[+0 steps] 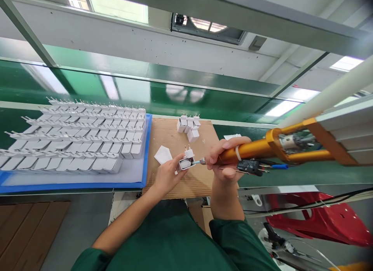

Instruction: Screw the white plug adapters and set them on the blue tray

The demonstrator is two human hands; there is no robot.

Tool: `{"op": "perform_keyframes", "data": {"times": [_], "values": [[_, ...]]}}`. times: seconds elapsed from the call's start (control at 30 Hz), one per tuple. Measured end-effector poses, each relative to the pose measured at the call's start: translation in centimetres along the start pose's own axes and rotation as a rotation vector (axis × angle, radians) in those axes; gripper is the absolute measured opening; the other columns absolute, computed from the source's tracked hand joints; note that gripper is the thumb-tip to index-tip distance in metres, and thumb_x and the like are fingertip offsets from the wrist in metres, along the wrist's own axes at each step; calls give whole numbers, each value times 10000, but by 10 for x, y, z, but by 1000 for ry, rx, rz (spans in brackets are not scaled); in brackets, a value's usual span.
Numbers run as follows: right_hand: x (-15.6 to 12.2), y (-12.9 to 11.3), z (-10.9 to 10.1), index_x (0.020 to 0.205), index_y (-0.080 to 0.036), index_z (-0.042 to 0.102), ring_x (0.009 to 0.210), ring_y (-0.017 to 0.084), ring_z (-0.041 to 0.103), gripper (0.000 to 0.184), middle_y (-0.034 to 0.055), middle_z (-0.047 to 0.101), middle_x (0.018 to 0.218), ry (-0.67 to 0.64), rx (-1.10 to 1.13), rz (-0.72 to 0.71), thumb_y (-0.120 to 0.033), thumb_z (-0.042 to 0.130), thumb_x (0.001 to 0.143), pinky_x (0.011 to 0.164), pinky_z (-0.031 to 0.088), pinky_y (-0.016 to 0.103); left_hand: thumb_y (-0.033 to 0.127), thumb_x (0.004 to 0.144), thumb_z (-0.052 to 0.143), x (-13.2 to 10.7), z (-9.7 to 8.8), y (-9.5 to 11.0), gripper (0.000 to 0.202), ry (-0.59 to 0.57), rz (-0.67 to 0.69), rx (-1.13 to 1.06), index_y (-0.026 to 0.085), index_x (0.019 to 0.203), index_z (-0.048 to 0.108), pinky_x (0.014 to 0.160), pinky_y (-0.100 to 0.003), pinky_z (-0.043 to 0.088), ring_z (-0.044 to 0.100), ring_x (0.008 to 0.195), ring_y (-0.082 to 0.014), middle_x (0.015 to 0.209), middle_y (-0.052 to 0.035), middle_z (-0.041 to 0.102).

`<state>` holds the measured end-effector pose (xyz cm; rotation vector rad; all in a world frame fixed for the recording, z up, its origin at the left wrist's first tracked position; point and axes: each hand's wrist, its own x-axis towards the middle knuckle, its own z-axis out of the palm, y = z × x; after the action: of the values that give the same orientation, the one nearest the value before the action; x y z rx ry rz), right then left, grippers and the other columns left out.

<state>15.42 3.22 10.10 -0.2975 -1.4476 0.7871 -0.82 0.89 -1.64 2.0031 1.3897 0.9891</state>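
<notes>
My left hand is closed around a white two-pin plug adapter, whose open side shows its dark inside and a pale part. My right hand grips the gold barrel of a powered screwdriver. Its thin bit points left and reaches the adapter's opening; whether the tip touches a screw is too small to tell. A black switch with wires sits on the tool. Beside my left hand lies a white flat piece on the cardboard sheet.
Several more adapters stand at the back of the cardboard. To the left, a blue-edged tray holds many rows of white adapters. Another white piece lies behind my right hand. A red stool is below the bench at right.
</notes>
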Motion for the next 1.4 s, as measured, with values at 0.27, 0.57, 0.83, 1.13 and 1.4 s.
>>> {"op": "perform_keyframes", "data": {"times": [0.27,0.57,0.83,1.13,1.4], "values": [[1,-1,1,1099,-329,617,408,107,467,431,-70,591,638,6,4,7,-509,823,766,336,390,240,226,891,699,-5,-19,11,508,93,165,73,189,1386,586,708,-284,500,593,710,-173,853,-24,676],[-2,2,3,1115,-321,595,407,110,480,406,-80,582,616,24,-34,-9,-519,783,813,375,433,253,231,903,697,-6,-26,14,521,90,190,99,178,1403,560,708,-280,506,576,697,-169,861,-20,671],[-1,2,5,1108,-325,572,409,110,477,374,-86,560,605,-6,-5,-4,-497,765,838,373,430,243,227,909,701,-7,-28,14,511,77,175,93,185,1399,561,708,-270,508,580,682,-159,850,-3,660],[-3,5,6,1088,-319,545,381,103,463,416,-97,572,592,11,-19,9,-538,770,816,363,423,243,276,932,675,-8,-28,15,475,71,140,80,203,1388,566,715,-272,515,584,684,-159,863,-6,672],[-2,2,10,1058,-288,548,370,88,444,414,-101,565,585,23,13,-2,-517,786,809,360,426,229,305,940,657,-8,-28,14,474,67,126,56,243,1398,551,720,-274,518,588,691,-164,896,-11,692]]}}
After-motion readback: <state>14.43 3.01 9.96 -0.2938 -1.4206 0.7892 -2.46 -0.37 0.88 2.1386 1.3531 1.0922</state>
